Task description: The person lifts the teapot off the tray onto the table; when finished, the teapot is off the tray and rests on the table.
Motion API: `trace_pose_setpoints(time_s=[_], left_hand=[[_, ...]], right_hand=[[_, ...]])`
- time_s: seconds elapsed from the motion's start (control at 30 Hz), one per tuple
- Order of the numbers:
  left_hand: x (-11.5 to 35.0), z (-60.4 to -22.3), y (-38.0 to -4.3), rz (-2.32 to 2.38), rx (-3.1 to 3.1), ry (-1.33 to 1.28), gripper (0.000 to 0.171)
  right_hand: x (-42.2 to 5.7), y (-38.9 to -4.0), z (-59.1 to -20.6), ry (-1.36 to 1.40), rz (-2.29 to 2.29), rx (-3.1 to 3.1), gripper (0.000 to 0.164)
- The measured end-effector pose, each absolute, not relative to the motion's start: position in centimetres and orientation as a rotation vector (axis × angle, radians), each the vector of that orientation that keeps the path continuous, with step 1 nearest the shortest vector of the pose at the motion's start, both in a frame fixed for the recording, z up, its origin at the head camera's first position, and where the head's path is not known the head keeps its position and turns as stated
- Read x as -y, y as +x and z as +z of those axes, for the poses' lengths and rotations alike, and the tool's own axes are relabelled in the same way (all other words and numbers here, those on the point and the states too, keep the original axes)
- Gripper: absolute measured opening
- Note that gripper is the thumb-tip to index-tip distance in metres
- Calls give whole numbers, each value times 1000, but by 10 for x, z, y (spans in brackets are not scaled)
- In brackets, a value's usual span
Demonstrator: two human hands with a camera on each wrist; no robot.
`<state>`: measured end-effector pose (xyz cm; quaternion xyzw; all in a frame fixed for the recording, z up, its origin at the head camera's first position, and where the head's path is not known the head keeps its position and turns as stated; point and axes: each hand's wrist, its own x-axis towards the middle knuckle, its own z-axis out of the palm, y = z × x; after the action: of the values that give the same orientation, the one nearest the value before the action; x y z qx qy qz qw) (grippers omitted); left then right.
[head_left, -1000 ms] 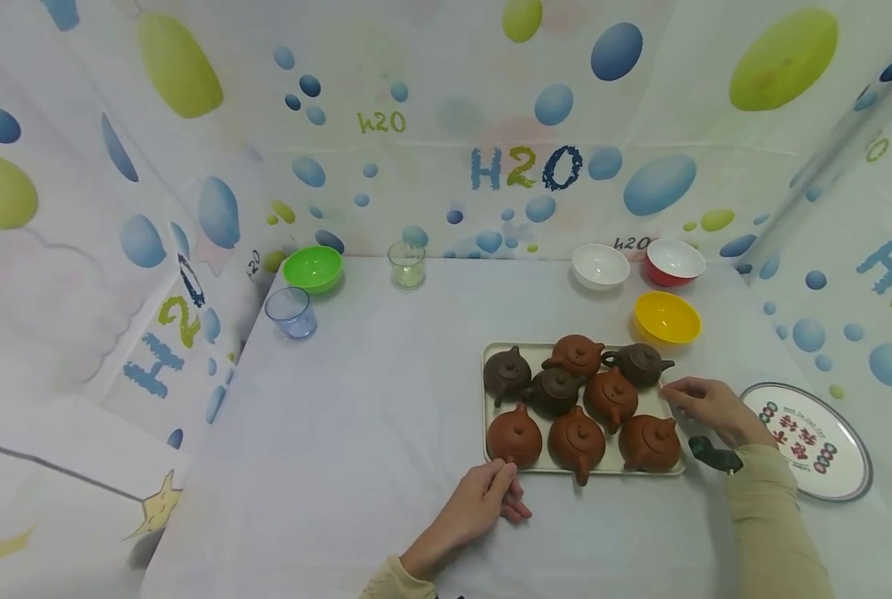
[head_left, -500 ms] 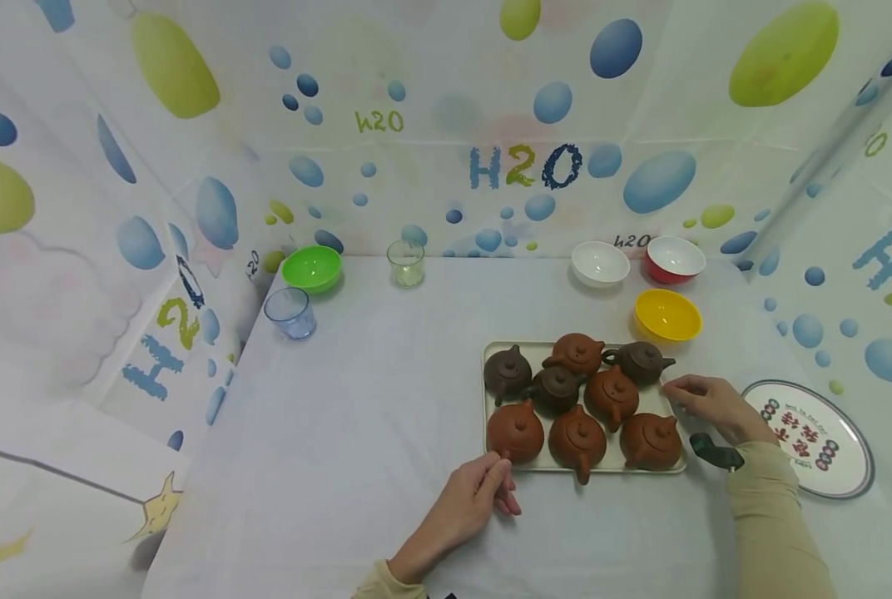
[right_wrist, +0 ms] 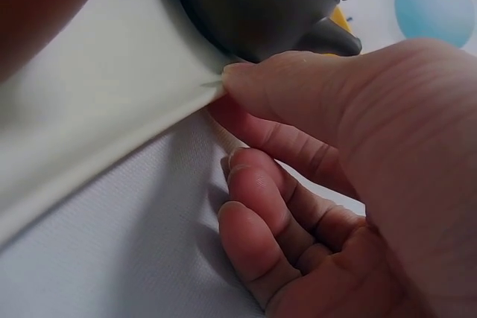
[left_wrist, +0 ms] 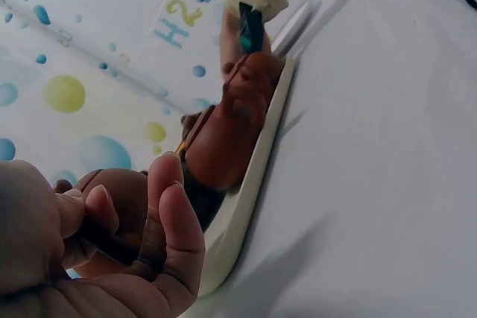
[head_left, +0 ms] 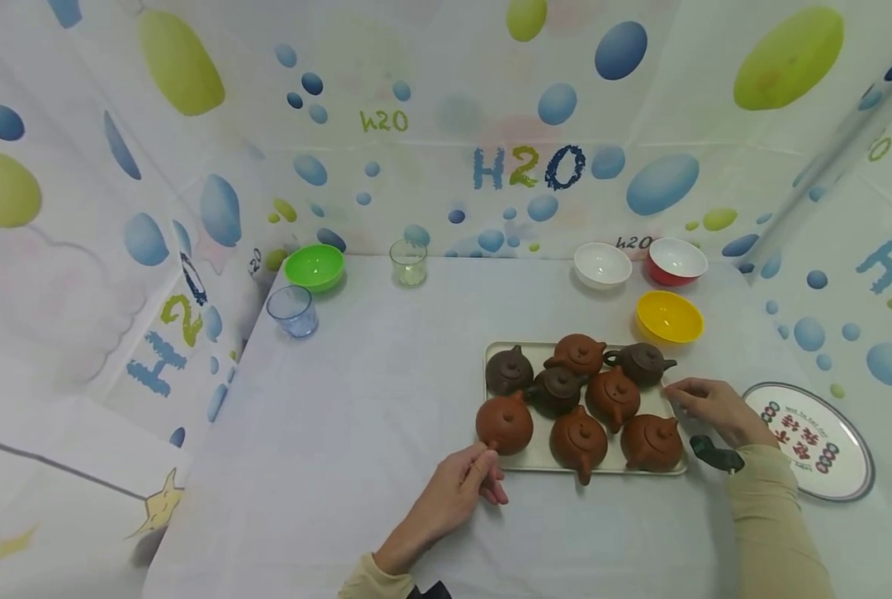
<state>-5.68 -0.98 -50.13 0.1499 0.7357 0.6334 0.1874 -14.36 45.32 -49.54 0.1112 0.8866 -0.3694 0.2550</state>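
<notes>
Several reddish-brown and dark clay teapots crowd a cream tray (head_left: 543, 445) at the right of the table. My left hand (head_left: 453, 489) pinches the handle or spout of the front-left reddish-brown teapot (head_left: 504, 426), which overlaps the tray's left edge in the head view; fingers hide most of that part. At the tray's right edge, my right hand (head_left: 716, 409) grips the rim between thumb and forefinger, close beside a dark teapot (right_wrist: 257, 5). Another reddish-brown teapot (head_left: 579, 438) sits to the right of the one my left hand holds.
Beyond the tray stand a yellow bowl (head_left: 669, 318), a white bowl (head_left: 602, 266) and a red bowl (head_left: 676, 262). A round printed plate (head_left: 820, 449) lies by my right forearm. Far left are a green bowl (head_left: 314, 268), a blue glass (head_left: 293, 312) and a clear glass (head_left: 408, 264).
My left hand and the front-left teapot have shifted a little to the left, toward and over the tray's left edge. The right hand stays on the tray rim.
</notes>
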Motion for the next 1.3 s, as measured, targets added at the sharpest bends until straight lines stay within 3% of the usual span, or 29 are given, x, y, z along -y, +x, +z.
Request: trace_pose_setpoints(time_s=[0.2,0.67,1.3], left_hand=[[34,-503,-69,1783,-2117,339,40],[111,-494,-124,1794,-2286,58,38],[184,-479,-240,1904,-2153,-57,33]], right_hand=[[-451,-142,-493,298,-1009,-2406,64],[-448,-143,-492,301,-1016,-2413,71],[-452,-141,-494,299,-1059,-2387,70]])
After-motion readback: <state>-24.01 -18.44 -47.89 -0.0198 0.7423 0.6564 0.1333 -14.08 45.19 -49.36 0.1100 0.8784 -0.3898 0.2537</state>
